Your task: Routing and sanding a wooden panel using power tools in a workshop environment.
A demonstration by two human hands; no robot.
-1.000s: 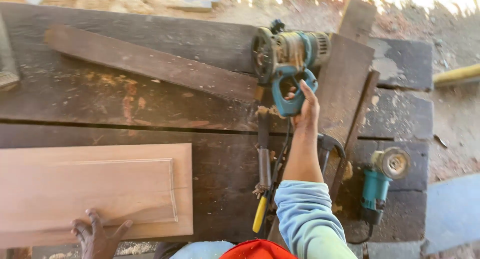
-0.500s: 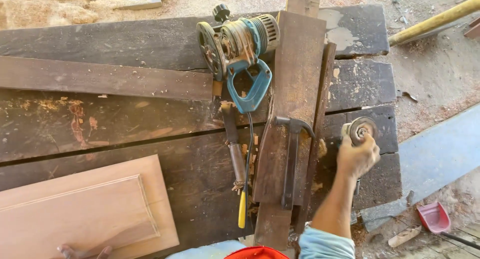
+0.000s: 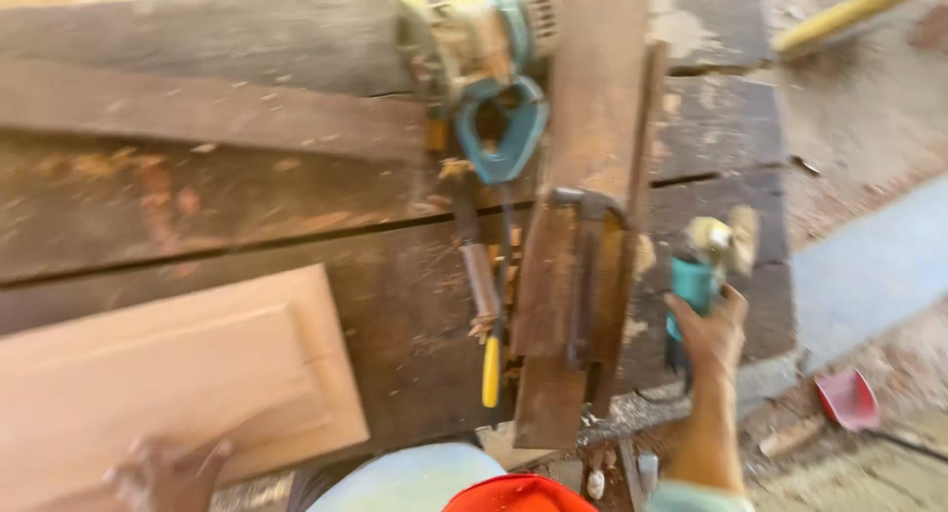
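Note:
The picture is motion-blurred. My right hand (image 3: 713,336) grips the teal body of a small angle grinder (image 3: 703,265) at the right end of the dark plank workbench (image 3: 247,216); its disc end points away from me. My left hand (image 3: 163,472) lies flat, fingers spread, on the near edge of a pale routed wooden panel (image 3: 178,374) at the bench's lower left. A teal-handled router (image 3: 484,58) lies on its side at the top middle of the bench.
A dark board (image 3: 583,176) with a hammer (image 3: 585,275) on it runs down the bench beside the grinder. A yellow-handled tool (image 3: 484,305) and a cord lie left of it. A long plank (image 3: 207,117) crosses the upper left. A red scoop (image 3: 847,398) sits on the sawdust ground.
My right hand left the router handle, went right to the angle grinder, and now holds its body, drawn nearer to me. The view shifted and blurred. The left hand stays on the panel.

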